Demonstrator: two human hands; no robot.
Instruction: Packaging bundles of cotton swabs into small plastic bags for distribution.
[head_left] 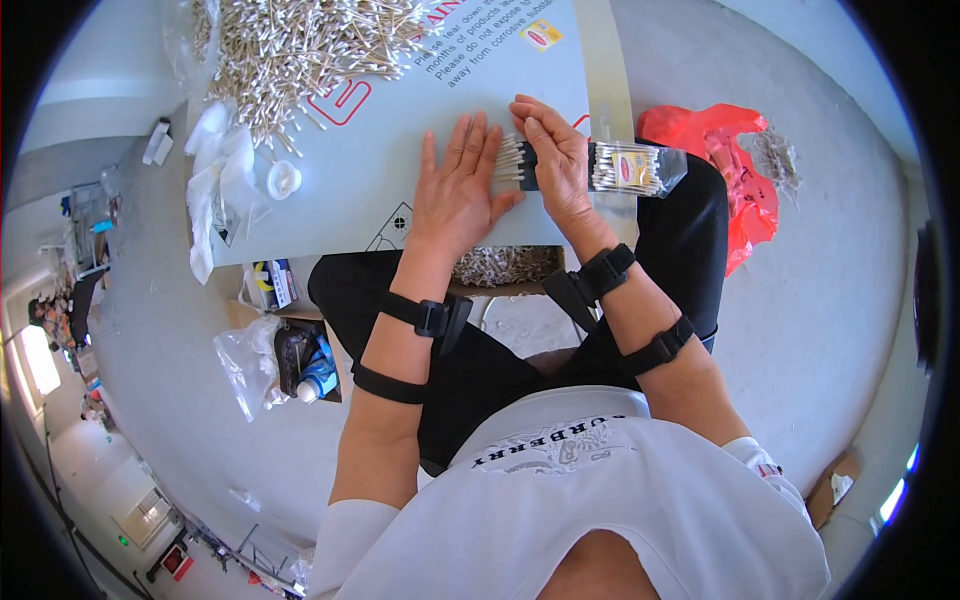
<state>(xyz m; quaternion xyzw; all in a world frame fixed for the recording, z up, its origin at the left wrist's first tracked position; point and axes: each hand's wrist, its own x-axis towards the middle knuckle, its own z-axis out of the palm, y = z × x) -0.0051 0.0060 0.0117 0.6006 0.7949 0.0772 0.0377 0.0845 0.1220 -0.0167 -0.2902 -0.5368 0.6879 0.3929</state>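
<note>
My left hand (455,190) lies palm down on the pale grey tabletop (345,185), its fingers extended and slightly apart. Close to its fingertips, a row of loose cotton swabs (508,160) pokes out of a dark flat holder (530,167). Over that holder my right hand (558,165) is closed, its fingers curled around the near side and partly hiding it. To the right of that hand, a clear packet of cotton swabs (630,168) with a yellow and red label reaches past the table edge. Whether packet and holder are joined cannot be seen.
A large heap of cotton swabs (300,45) covers the far left of the table. Near it are a small white round container (284,180) and crumpled white wrapping (232,165). Under the table stands a box of swabs (505,267). A red plastic bag (715,150) lies right.
</note>
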